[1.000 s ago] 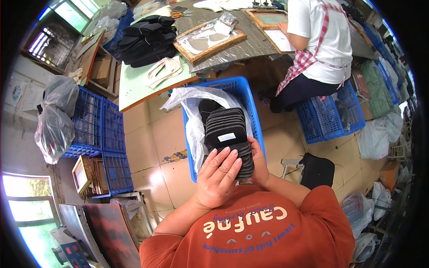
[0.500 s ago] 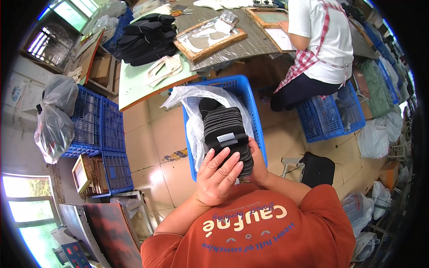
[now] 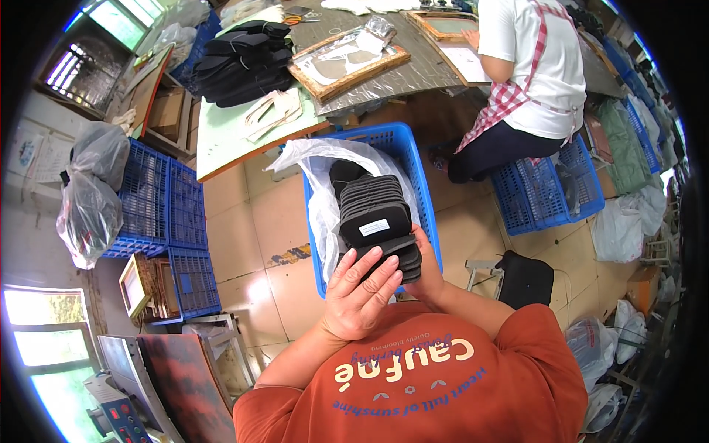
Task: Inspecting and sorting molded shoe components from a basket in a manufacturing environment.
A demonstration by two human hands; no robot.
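Note:
A fanned stack of black flat pieces (image 3: 375, 218), the top one with a small white label, is held in front of my chest. My left hand (image 3: 360, 297) grips its near end from the left, fingers spread over the top. My right hand (image 3: 426, 267) supports the stack from the right and underneath, mostly hidden by it. Below the stack stands a blue plastic crate (image 3: 408, 144) lined with a clear plastic bag (image 3: 318, 165) and holding more black pieces.
A table (image 3: 226, 139) ahead carries black pieces (image 3: 241, 57) and a wooden frame (image 3: 348, 61). Another person (image 3: 529, 80) in a checked apron sits at the right by a blue crate (image 3: 546, 193). Stacked blue crates (image 3: 166, 215) and plastic bags (image 3: 92, 189) stand left. A black stool (image 3: 524, 279) is right.
The stack has shifted slightly toward me and my left hand's fingers have slid a little over its near end.

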